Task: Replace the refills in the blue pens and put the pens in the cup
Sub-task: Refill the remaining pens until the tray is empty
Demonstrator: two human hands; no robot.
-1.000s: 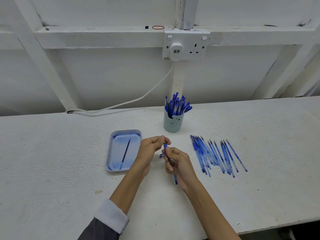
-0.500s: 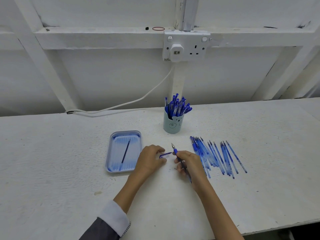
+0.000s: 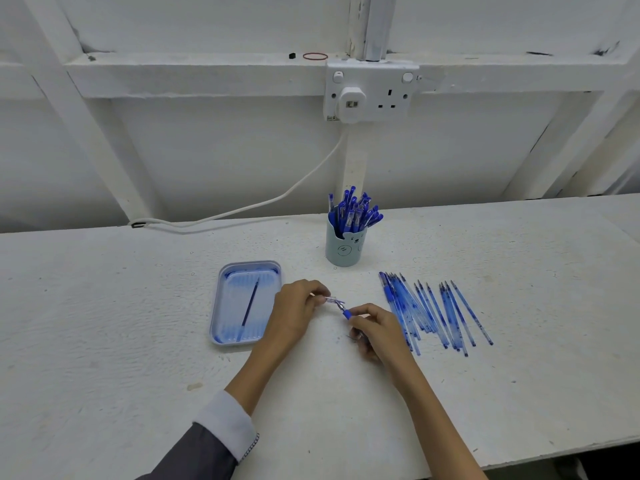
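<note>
Centre of frame, low over the desk (image 3: 519, 258): right hand (image 3: 379, 332) has fingers curled round the blue pen (image 3: 346, 313), tip aimed up-left; left hand (image 3: 296, 308) pinches a small clear cap (image 3: 331, 300) at its fingertips, cap mouth close to the tip. Pen prob. v. light, stiff thin plastic; smooth barrel likely slippery, so the blue grip section nr the tip looks the best hold; fine tip judged fragile, so cap should go on straight w/o force; cap tiny, easy to drop. Cup (image 3: 343, 251) w/ capped pens (image 3: 353, 209) stands above centre, apart from both hands; tray (image 3: 215, 317) w/ one refill (image 3: 250, 308) at left; spread of thin blue sticks (image 3: 436, 313) at right. Hidden: most of the barrel inside the right palm; can't tell if cap touches tip; sticks too blurred to sort pens from refills.
</note>
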